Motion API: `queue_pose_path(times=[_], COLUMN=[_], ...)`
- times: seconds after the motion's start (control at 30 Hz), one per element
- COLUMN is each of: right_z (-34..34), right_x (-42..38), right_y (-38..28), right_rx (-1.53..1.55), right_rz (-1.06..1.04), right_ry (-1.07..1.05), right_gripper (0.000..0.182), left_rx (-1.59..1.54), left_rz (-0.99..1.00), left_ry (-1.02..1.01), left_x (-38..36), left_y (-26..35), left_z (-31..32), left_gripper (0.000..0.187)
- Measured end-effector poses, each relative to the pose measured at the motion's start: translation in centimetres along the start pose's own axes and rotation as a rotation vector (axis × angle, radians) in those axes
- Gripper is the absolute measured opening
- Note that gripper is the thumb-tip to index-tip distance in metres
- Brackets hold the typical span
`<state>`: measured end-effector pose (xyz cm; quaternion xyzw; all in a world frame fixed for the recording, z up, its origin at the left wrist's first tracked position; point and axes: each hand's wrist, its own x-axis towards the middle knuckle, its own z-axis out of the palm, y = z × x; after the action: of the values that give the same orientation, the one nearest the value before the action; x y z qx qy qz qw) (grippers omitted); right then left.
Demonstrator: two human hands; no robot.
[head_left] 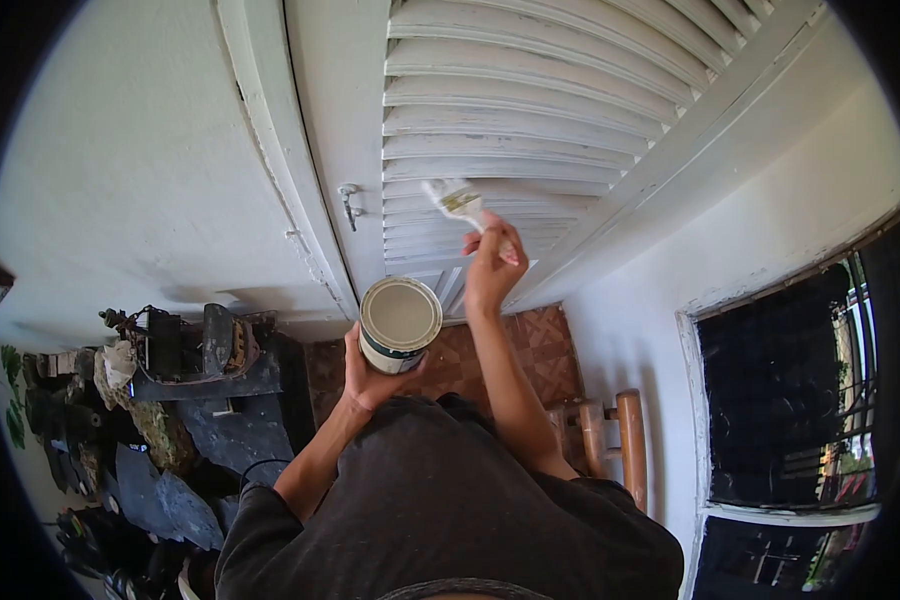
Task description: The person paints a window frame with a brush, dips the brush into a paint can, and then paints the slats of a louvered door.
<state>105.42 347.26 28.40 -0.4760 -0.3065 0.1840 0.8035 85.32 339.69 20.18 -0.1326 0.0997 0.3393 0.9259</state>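
My left hand (372, 378) is wrapped round the lower side of a paint can (390, 352), whose round top faces up and shows a pale cream surface. In my right hand (494, 262) is a paintbrush (462, 204), gripped by its handle, with whitish bristles pointing up and to the left. The bristles overlap the white louvred door (490, 148) in this view and are slightly blurred. Dull, scuffed marks show on several of the slats. Left of the brush, a metal door handle (350, 206) sits on the door's stile.
A dark shelf (235, 430) cluttered with black items and stone-like pieces stands at the left. Wooden furniture with round posts (631, 445) is at my right, near a dark window (790, 380) in the white wall. Reddish patterned floor tiles (540, 350) lie below the door.
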Motion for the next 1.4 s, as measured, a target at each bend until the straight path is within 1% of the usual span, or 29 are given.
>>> queue_pose_path(times=[0.03,0.1,0.17,0.23,0.3,0.33,0.4,0.5,0.6,0.67,0.8,0.87,0.9,1.0,1.03,1.1,1.13,1.23,1.3,1.37,1.4], right_z=[-0.9,-4.0,-8.1,-11.0,-13.8,-14.2,-14.0,-12.1,-9.9,-7.0,-3.7,-1.8,-1.0,0.1,-1.0,-3.6,-5.0,-9.5,-12.0,-14.4,-14.5], right_x=[1.1,4.6,8.8,12.2,15.1,15.3,14.7,13.6,9.7,5.7,0.7,-0.5,-0.7,0.6,1.8,5.4,7.1,12.6,15.1,16.6,16.5], right_y=[0.6,1.9,3.3,2.4,2.0,0.8,-0.9,-0.3,-0.3,-1.8,-0.8,0.0,-0.1,0.2,1.7,3.6,4.2,5.0,4.1,2.8,2.0], right_rx=[-0.020,-0.077,-0.136,-0.224,-0.267,-0.241,-0.261,-0.220,-0.167,-0.111,0.112,0.143,0.130,0.047,-0.008,-0.057,-0.092,-0.227,-0.367,-0.318,-0.292], right_rz=[-0.062,-0.077,-0.181,-0.246,-0.314,-0.315,-0.364,-0.342,-0.154,-0.055,0.155,0.177,0.218,0.091,0.007,-0.068,-0.150,-0.363,-0.524,-0.529,-0.530], right_ry=[0.019,0.159,0.293,0.429,0.616,0.677,0.734,0.724,0.595,0.515,0.145,0.017,-0.011,0.077,0.104,0.220,0.261,0.402,0.533,0.648,0.705], right_gripper=[0.021,0.018,0.021,0.023,0.024,0.024,0.026,0.027,0.028,0.024,0.021,0.019,0.018,0.017,0.017,0.017,0.016,0.017,0.016,0.020,0.022], left_rx=[-0.005,0.009,0.009,-0.006,0.027,0.043,0.007,0.006,0.027,0.032,0.034,0.030,0.021,0.020,0.023,0.022,0.020,0.026,0.009,0.010,0.020], left_rz=[-0.003,0.000,0.010,0.024,0.046,0.058,0.060,0.079,0.083,0.086,0.103,0.109,0.110,0.114,0.115,0.103,0.097,0.089,0.084,0.092,0.101], left_ry=[0.002,0.012,0.024,0.034,0.033,0.031,0.040,0.038,0.032,0.032,0.051,0.055,0.058,0.065,0.068,0.060,0.058,0.063,0.082,0.088,0.088], left_x=[-0.1,-0.2,-0.5,-0.9,-1.1,-1.1,-1.3,-1.3,-1.5,-1.7,-2.1,-2.2,-2.2,-2.0,-2.0,-2.0,-2.1,-2.2,-2.5,-2.6,-2.7], left_y=[0.1,0.2,0.5,0.7,0.9,1.0,1.2,1.3,1.4,1.4,1.4,1.5,1.5,1.7,1.7,1.6,1.6,1.9,2.1,2.3,2.3], left_z=[0.1,-0.1,-0.2,-0.2,-0.3,-0.3,-0.1,-0.4,-0.5,-0.4,-0.3,-0.2,-0.4,-0.6,-0.6,-0.4,-0.3,-0.6,-0.7,-0.7,-0.7], left_gripper=[0.072,0.071,0.070,0.070,0.069,0.068,0.068,0.067,0.067,0.067,0.068,0.069,0.069,0.069,0.069,0.069,0.069,0.069,0.069,0.069,0.069])
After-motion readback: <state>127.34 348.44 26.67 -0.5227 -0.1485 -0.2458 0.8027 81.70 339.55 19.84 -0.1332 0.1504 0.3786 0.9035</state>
